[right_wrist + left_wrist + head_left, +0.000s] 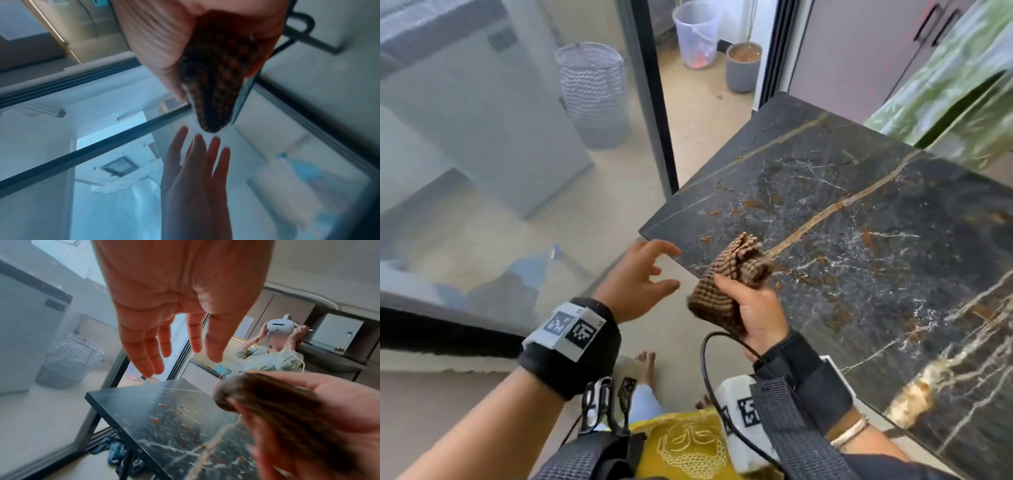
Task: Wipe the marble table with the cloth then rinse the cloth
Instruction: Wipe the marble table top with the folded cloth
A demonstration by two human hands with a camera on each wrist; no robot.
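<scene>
Bunched brown waffle-weave cloth (729,284) gripped in the right hand (755,317), thumb pinning the upper folds and fingers curled round the lower part, a loose end sticking up above the thumb. Held in the air just over the near left edge of the marble table (859,219), not yet down on the stone, likely gathered into a wad so as to give a firm pad for rubbing. Left hand (640,277) empty beside it, fingers spread and only slightly bent, thumb apart, tips pointing toward the cloth and close to the table's near left corner; hanging over the floor rather than over the stone, touching nothing. Seems poised to help rearrange or take the cloth, though which cannot be told. Orange-brown flecks and smears (753,204) scattered over the dark veined top near the left edge and toward the middle, so wiping looks barely begun or still to start. No tap or basin in sight, rinsing therefore a later step. From the left wrist, same open palm, with the cloth blurred at lower right. From the right wrist, dark cloth jutting out of the closed fist toward the straight fingers (213,149) of the other hand.
</scene>
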